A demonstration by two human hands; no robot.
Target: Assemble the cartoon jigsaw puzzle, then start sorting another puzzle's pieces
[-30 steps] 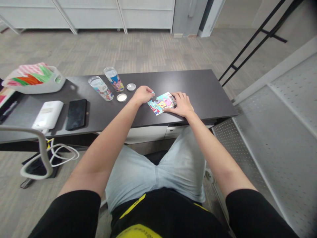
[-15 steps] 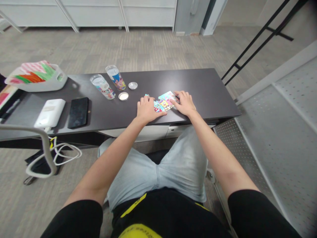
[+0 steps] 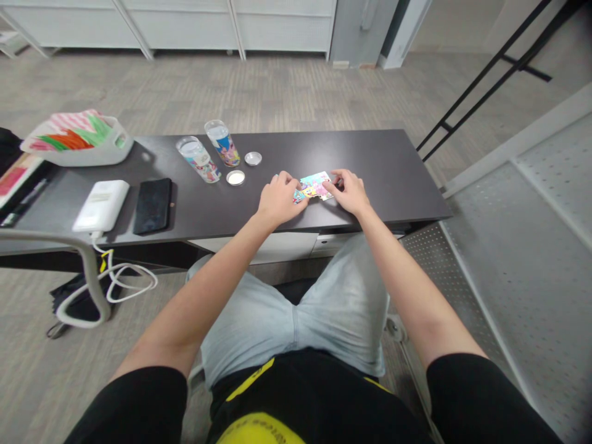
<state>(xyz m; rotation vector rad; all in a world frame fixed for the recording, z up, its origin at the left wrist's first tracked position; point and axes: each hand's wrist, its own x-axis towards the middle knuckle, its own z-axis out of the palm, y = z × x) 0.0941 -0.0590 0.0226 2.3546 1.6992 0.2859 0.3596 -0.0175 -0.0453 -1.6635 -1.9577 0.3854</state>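
Note:
A small, colourful cartoon jigsaw puzzle point(image 3: 315, 184) lies on the dark desk between my hands, with a jagged lower edge. My left hand point(image 3: 280, 198) is closed at its left side, fingers curled over that end and thumb along the near edge. At the right end, my right hand point(image 3: 348, 191) grips the puzzle, its thumb on the printed face and its fingers bent at the far edge. Both hands hide the puzzle's ends. Left of them stand two clear canisters with cartoon prints, one nearer point(image 3: 200, 160) and one farther point(image 3: 224, 144).
Two round metal lids, one farther point(image 3: 253, 159) and one nearer point(image 3: 235, 178), lie beside the canisters. Farther left are a black phone point(image 3: 153, 206), a white power bank point(image 3: 102, 206) with a cable point(image 3: 134, 295), and a white basket point(image 3: 87, 157) of colourful packets. A perforated panel point(image 3: 522, 246) stands at the right.
My left hand's fingers have moved right and curled more over the puzzle's left end. The right hand stays at the right end. The view has shifted slightly.

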